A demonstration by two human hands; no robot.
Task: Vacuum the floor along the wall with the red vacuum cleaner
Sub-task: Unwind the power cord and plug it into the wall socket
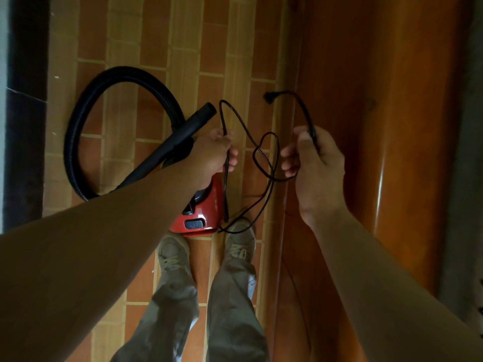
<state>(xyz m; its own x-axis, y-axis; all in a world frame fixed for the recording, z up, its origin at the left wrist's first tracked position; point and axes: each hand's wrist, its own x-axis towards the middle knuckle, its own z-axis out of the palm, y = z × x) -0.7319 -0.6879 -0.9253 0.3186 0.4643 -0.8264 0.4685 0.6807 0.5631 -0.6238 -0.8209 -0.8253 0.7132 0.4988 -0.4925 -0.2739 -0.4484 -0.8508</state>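
Observation:
The red vacuum cleaner (202,212) stands on the tiled floor just ahead of my feet, partly hidden by my left forearm. Its black ribbed hose (86,105) loops to the left, and the black wand (180,134) points up and to the right. My left hand (211,152) grips a loop of the black power cord (264,158) above the vacuum. My right hand (313,158) holds the cord nearer its end. The plug (270,96) arches above and to the left of that hand.
A glossy brown wooden door or panel (366,126) runs along the right side. A dark strip (23,113) borders the orange and tan tiled floor (183,35) on the left. My shoes (240,244) and trouser legs are below the vacuum.

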